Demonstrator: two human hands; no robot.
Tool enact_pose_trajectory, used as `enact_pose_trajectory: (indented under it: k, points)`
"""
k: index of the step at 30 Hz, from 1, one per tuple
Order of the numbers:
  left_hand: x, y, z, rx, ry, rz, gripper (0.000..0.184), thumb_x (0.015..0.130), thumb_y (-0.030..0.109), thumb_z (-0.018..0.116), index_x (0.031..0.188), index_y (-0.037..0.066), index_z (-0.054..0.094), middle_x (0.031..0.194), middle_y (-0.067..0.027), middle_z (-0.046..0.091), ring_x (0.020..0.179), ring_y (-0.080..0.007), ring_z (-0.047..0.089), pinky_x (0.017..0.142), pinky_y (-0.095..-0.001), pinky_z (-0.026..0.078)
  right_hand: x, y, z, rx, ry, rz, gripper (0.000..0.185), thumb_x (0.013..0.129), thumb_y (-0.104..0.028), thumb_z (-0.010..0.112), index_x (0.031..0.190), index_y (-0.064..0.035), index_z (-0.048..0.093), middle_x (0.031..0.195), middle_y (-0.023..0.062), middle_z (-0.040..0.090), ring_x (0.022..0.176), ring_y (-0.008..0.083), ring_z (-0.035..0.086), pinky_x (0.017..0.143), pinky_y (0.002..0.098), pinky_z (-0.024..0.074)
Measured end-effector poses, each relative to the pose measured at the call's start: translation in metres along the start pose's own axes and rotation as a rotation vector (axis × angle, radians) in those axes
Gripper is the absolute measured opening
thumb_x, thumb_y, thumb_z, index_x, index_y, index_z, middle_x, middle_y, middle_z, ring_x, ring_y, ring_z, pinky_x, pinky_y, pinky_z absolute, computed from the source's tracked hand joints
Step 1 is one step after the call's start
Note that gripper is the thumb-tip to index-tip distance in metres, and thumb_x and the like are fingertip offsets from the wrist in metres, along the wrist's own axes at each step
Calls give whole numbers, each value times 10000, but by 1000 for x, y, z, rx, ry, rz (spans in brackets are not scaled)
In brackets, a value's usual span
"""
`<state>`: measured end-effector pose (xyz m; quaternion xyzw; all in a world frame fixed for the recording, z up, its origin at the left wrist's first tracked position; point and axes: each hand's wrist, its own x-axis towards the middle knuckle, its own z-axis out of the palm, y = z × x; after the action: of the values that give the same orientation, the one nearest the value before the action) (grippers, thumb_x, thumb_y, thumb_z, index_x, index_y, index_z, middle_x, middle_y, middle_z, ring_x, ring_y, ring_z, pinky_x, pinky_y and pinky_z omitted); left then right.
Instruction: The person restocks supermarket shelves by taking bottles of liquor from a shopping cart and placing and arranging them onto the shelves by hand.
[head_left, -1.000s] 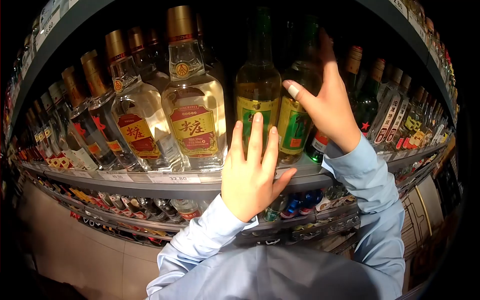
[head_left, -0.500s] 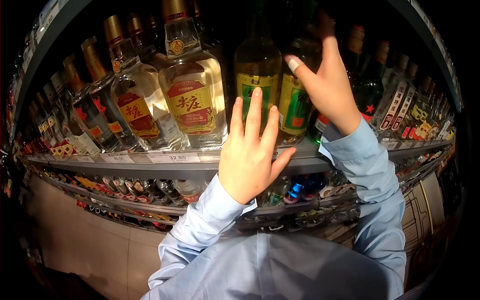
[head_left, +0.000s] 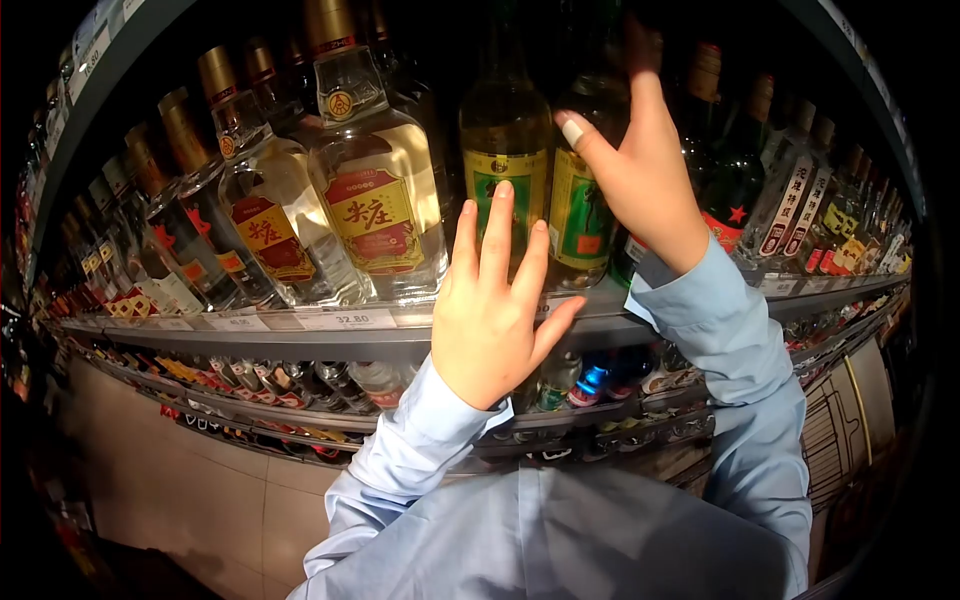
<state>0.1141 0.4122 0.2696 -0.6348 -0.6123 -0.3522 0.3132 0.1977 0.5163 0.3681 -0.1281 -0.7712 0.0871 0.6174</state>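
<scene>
My left hand (head_left: 490,320) is open with its fingers spread, the fingertips in front of a bottle with a yellow and green label (head_left: 480,165). Whether they press on the glass I cannot tell. To its right stands a similar bottle (head_left: 580,220), also upright on the shelf. My right hand (head_left: 655,180) is at that second bottle's upper right side, thumb stretched across its shoulder and fingers reaching up into the dark. Those fingertips are blurred and dim. A pale wrap or patch covers part of the right thumb.
Clear flat bottles with red and gold labels (head_left: 375,215) stand left of my hands. Dark green bottles (head_left: 730,185) and slim clear bottles (head_left: 795,205) stand to the right. The shelf edge (head_left: 380,342) carries price tags (head_left: 347,319). Lower shelves hold more bottles; tiled floor (head_left: 180,440) shows at lower left.
The view has shifted slightly, so the shelf sits a little lower and to the left. Both hands keep nearly the same pose beside the two green-labelled bottles.
</scene>
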Motion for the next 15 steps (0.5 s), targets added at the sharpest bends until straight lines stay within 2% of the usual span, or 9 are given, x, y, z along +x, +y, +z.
enact_pose_trajectory:
  k: [2, 4, 10, 15]
  points:
    - [-1, 2, -2, 14, -10, -4, 581, 697, 308, 709, 1171, 30, 521, 1362, -258, 289, 1170, -472, 369, 909, -475, 397, 1, 1, 0, -43, 22, -17, 713, 792, -122, 601, 1368, 32, 209, 1353, 245, 330, 1263, 320, 337, 1035, 358, 280]
    - [-2, 5, -5, 39, -30, -14, 596, 703, 310, 705, 1191, 32, 506, 1364, -252, 291, 1170, -457, 376, 899, -469, 403, 1, 34, 0, 9, -41, -142, 764, 767, -109, 637, 1376, 18, 194, 1358, 209, 345, 1271, 289, 334, 1034, 333, 267]
    - [-2, 8, -6, -52, 49, -93, 653, 720, 310, 693, 1270, 63, 445, 1366, -287, 254, 1121, -432, 439, 878, -441, 420, -10, 32, -3, 34, -68, -107, 790, 755, -102, 647, 1376, 28, 177, 1394, 212, 280, 1301, 293, 279, 1056, 349, 233]
    - [2, 8, -4, 24, 5, -75, 636, 719, 299, 695, 1264, 71, 458, 1368, -298, 240, 1070, -409, 483, 848, -416, 445, -18, 32, -4, -19, -65, -179, 757, 761, -73, 620, 1372, 26, 183, 1388, 221, 257, 1299, 330, 248, 1057, 373, 223]
